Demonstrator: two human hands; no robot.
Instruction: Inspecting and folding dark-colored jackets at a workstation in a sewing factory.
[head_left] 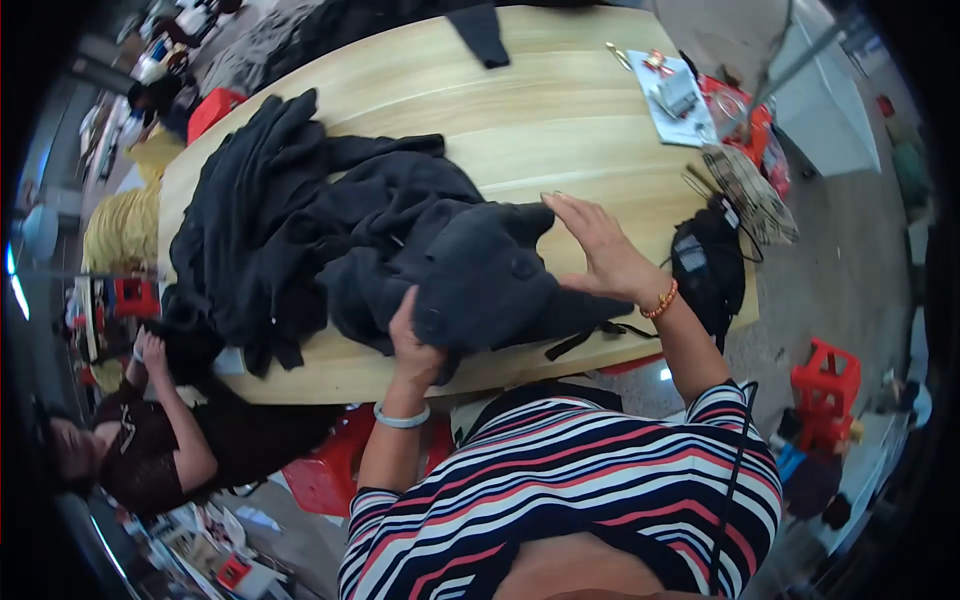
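Note:
A dark charcoal garment (490,270) is raised in front of me at the table's near edge, part of it spread toward me. My left hand (415,345) grips its left side, the thumb showing on the cloth and the other fingers hidden. At the garment's right side is my right hand (605,245), its fingers stretched out and the thumb apart. Its fingertips come up to the garment's corner; whether they touch it I cannot tell. More dark garments (250,220) lie heaped to the left, running into the piece at my hands.
The heap rests on a pale wooden table (560,110). At its right end are a black bag (708,260), a checked cloth bag (755,195) and a white sheet (670,100) with small items. A co-worker (150,440) sits at the left. Red stools (825,385) stand nearby.

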